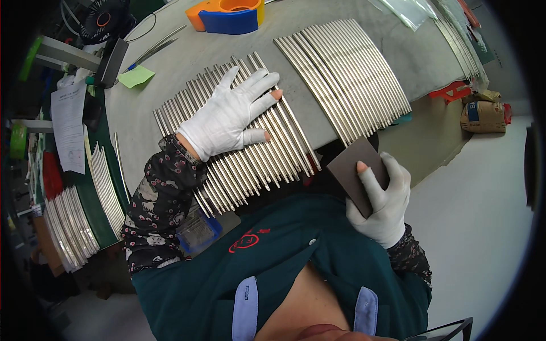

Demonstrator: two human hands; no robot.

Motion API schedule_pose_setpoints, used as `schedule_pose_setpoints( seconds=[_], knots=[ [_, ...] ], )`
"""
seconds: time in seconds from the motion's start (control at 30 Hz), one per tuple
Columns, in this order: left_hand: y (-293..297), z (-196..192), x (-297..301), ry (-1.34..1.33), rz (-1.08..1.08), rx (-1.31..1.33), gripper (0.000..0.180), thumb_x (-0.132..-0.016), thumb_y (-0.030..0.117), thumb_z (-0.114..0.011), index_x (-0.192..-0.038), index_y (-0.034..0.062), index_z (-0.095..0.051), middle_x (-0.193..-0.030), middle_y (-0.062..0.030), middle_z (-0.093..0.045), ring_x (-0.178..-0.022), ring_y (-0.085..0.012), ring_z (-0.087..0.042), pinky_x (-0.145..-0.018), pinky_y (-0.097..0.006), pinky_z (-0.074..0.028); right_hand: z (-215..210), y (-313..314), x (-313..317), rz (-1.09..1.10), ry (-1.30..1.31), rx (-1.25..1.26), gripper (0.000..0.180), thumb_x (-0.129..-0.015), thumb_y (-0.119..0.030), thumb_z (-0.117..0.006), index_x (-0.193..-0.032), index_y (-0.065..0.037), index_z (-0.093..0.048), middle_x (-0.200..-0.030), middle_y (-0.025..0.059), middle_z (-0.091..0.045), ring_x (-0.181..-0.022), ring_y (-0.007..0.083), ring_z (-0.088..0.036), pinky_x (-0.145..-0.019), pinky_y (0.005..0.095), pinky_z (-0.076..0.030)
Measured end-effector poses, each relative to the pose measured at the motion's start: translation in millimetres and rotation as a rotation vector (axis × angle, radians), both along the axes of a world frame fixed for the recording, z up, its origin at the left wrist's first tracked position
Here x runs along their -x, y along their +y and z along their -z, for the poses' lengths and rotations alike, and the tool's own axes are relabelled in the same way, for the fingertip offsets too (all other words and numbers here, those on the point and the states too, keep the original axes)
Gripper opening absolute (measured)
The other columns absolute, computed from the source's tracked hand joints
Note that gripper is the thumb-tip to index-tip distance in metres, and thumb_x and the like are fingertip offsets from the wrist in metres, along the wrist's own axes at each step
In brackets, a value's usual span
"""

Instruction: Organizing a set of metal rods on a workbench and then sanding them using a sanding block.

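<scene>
My left hand (230, 116), in a white glove with some fingertips bare, lies flat with fingers spread across a row of thin silvery metal rods (264, 153). The rods lie side by side on the table, their near ends uneven and reaching past its edge. In my right hand (384, 199), also gloved, is a dark grey-brown rectangular block (359, 173), gripped at its sides with a bare fingertip on its face. The block is just off the near end of a second, tidier row of rods (347, 74).
An orange and blue tape dispenser (230, 20) stands at the far edge. Tweezers (153, 48) and a green sticky note (136, 77) lie at the far left. More rod bundles (71, 227) rest on a green surface at left. A blue bin (199, 230) sits below the table edge.
</scene>
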State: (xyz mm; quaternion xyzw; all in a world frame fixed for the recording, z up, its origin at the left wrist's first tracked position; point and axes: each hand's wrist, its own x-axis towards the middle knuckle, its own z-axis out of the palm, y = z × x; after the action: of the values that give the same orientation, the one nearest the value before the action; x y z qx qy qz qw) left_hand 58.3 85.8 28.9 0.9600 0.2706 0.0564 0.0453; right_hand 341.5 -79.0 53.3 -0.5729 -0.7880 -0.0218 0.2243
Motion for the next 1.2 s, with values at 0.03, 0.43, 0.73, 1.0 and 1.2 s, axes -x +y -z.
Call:
schedule_pose_setpoints(
  seconds=[0.03,0.43,0.73,1.0,1.2],
  knots=[
    [1,0,0,0.009,0.007,-0.016,0.075,-0.084,0.055,-0.056,-0.140,0.0060,-0.039,-0.148,-0.0157,-0.034,-0.139,-0.0320,-0.030,-0.111,-0.059,-0.018,1,1,4,-0.016,0.006,-0.021,0.060,-0.058,-0.015,-0.074,-0.116,-0.014,-0.060,-0.122,0.0214,-0.048,-0.098,0.0345,-0.052,-0.082,0.0422,-0.046],
    [5,7,-3,-0.029,-0.009,-0.003,0.083,-0.090,0.070,-0.027,-0.147,0.0090,-0.027,-0.151,-0.0195,-0.028,-0.139,-0.0391,-0.027,-0.111,-0.060,-0.015,3,3,-3,0.069,0.003,-0.065,0.060,-0.058,-0.011,-0.073,-0.117,-0.011,-0.060,-0.122,0.0209,-0.047,-0.101,0.0353,-0.050,-0.084,0.0422,-0.045],
    [11,8,-17,0.073,-0.007,-0.055,0.083,-0.089,0.070,-0.029,-0.144,0.0069,-0.032,-0.150,-0.0192,-0.030,-0.137,-0.0405,-0.029,-0.111,-0.061,-0.016,12,3,-3,0.090,0.036,-0.042,0.062,-0.057,-0.012,-0.074,-0.118,-0.011,-0.059,-0.122,0.0202,-0.047,-0.100,0.0345,-0.051,-0.084,0.0416,-0.045],
    [15,13,-28,0.022,-0.007,-0.082,0.081,-0.090,0.068,-0.032,-0.142,0.0061,-0.033,-0.150,-0.0206,-0.028,-0.137,-0.0419,-0.030,-0.109,-0.062,-0.019,15,0,5,0.061,0.060,-0.029,0.063,-0.057,-0.014,-0.074,-0.118,-0.012,-0.059,-0.121,0.0204,-0.047,-0.099,0.0340,-0.052,-0.083,0.0416,-0.045],
    [13,12,-29,0.033,-0.007,-0.075,0.083,-0.089,0.069,-0.032,-0.142,0.0055,-0.033,-0.150,-0.0211,-0.028,-0.137,-0.0411,-0.029,-0.109,-0.062,-0.020,13,13,17,0.016,0.000,-0.028,0.061,-0.060,-0.018,-0.074,-0.119,-0.013,-0.059,-0.118,0.0201,-0.048,-0.094,0.0326,-0.053,-0.075,0.0400,-0.047]
  ],
)
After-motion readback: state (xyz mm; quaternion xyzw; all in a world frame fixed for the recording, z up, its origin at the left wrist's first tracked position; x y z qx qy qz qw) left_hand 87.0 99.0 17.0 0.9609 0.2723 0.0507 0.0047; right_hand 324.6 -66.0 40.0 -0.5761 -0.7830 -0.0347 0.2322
